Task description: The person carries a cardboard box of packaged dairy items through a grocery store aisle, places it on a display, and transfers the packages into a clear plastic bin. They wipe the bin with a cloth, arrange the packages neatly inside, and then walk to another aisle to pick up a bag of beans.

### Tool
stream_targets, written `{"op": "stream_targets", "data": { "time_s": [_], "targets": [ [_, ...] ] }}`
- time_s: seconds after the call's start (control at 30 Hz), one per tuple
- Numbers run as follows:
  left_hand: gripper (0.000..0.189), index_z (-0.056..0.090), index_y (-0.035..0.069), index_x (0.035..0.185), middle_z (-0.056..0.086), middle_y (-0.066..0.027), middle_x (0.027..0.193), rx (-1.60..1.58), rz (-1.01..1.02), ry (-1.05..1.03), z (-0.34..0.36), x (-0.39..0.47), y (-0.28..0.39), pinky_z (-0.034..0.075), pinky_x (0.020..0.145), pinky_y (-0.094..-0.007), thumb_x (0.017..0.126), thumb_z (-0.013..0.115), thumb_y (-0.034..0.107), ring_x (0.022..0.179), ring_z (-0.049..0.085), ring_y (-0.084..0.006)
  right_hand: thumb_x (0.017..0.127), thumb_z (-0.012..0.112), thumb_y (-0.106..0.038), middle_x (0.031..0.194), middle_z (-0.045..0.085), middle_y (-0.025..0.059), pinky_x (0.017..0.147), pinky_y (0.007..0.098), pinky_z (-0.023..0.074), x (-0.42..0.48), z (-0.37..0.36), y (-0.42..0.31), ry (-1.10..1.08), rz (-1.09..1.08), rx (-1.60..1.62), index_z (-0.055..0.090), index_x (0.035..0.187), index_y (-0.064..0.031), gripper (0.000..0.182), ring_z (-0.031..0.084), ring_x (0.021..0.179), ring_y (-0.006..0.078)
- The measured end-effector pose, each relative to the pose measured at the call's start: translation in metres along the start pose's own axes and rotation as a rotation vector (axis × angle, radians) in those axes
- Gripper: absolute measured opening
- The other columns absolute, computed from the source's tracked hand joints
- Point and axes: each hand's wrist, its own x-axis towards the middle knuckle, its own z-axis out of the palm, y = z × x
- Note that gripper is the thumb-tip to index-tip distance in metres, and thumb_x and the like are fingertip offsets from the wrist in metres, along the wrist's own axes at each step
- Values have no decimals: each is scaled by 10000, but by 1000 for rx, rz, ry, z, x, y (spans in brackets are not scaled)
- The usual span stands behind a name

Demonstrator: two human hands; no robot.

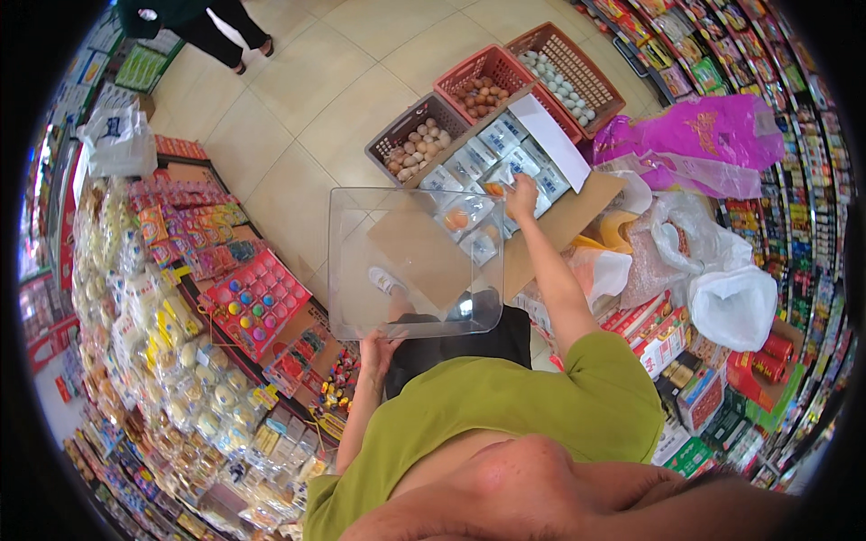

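My left hand (380, 348) grips the near rim of a clear plastic bin (342, 270), which is held before my body. The bin looks bare inside; the floor, a carton flap and my shoe show through it. My right hand (522, 197) reaches into an open cardboard carton (568, 213) and pinches a clear-wrapped packet (499, 188) with something orange in it. Similar packets with blue print (502, 137) fill the carton in rows. Some packets (457, 218) near the bin show round, orange-yellow contents. The bin's right part overlaps the carton in view.
Behind the carton stand crates of eggs: grey (379, 152), red (443, 84) and brown-red (602, 81). Purple plastic packaging (703, 142) and open white sacks (734, 308) lie right. A display of wrapped snacks (196, 379) runs along my left. A person (223, 34) stands far left.
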Motion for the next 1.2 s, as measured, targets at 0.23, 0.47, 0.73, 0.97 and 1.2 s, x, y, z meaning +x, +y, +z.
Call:
{"op": "stream_targets", "data": {
  "time_s": [0.23,0.47,0.73,0.97,1.2],
  "targets": [
    [290,469,-82,1039,540,-211,1095,-74,-10,-50,-9,10,-18,443,912,-499,787,427,56,1027,535,-358,746,674,-55,964,592,107,747,315,456,-14,-139,-77,195,-63,345,557,1005,9,291,579,865,202],
    [260,469,-54,1018,547,-184,1032,-174,-30,-89,-11,20,-44,429,932,-484,790,434,65,1006,537,-329,665,662,-2,1084,568,130,844,350,450,-59,-82,-207,-332,-543,574,579,993,-10,339,549,1014,291],
    [304,445,-52,1056,524,-196,1090,-286,-94,-130,-18,26,-60,417,963,-479,768,433,47,1033,524,-350,643,719,-102,1131,484,132,900,409,414,-116,55,-244,-232,-697,503,538,1093,-44,488,459,1099,330],
    [249,446,-62,980,527,-194,1056,-328,-91,-185,-32,39,-67,429,963,-469,758,429,49,1047,520,-364,672,739,-191,1246,402,166,996,434,309,-109,-36,-242,-99,-632,403,461,1199,-32,616,353,1201,345],
    [199,478,-3,959,546,-115,942,-328,-145,-118,-23,38,-58,423,924,-512,766,438,21,1009,541,-304,763,618,-95,1158,515,206,901,417,399,-104,-93,-99,-253,-138,164,185,1378,-19,756,479,1094,357]
  ]
}}
